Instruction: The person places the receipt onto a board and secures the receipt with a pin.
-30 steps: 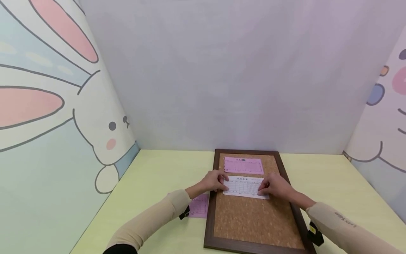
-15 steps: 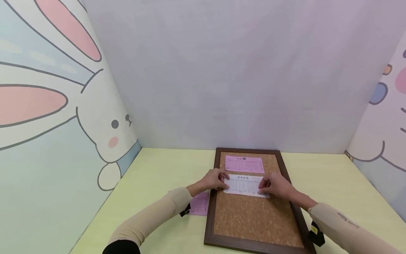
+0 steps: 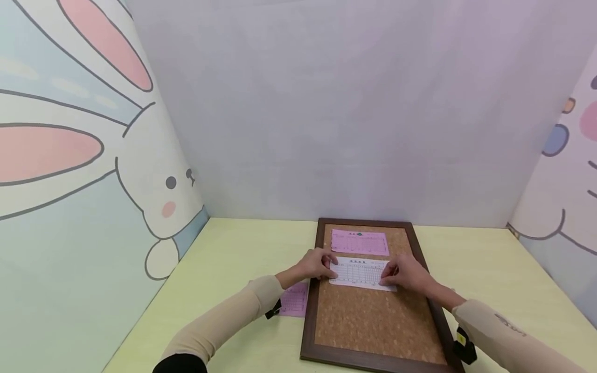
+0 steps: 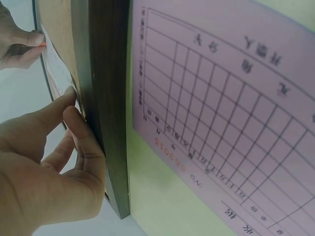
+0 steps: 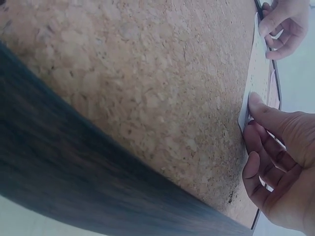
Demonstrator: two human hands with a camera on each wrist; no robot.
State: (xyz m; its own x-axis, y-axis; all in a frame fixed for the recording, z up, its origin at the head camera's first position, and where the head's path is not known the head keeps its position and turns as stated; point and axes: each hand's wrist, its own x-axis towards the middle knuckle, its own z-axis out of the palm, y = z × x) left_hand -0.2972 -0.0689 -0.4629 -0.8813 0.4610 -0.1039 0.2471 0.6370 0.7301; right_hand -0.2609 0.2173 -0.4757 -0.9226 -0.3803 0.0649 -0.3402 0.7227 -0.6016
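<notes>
A white printed form (image 3: 356, 273) lies across the cork board (image 3: 373, 326), below a pink receipt slip (image 3: 360, 242). My left hand (image 3: 317, 264) pinches the form's left edge with thumb and fingers; the left wrist view shows this hand (image 4: 59, 157) beside the board's dark frame. At the other end, my right hand (image 3: 407, 273) pinches the lower right part of the form. In the right wrist view its thumb lies on the sheet (image 5: 257, 73), with the other fingers curled. A small orange-red spot shows at the right fingertips in the left wrist view; I cannot tell what it is.
Another pink receipt slip (image 3: 294, 300) lies on the pale yellow table (image 3: 242, 243), left of the board and partly behind my left forearm. A dark brown raised frame (image 3: 310, 321) edges the board. A grey wall (image 3: 326, 129) rises behind.
The head view has shifted slightly. Both hands keep their places on the white form, which stays where it was on the board.
</notes>
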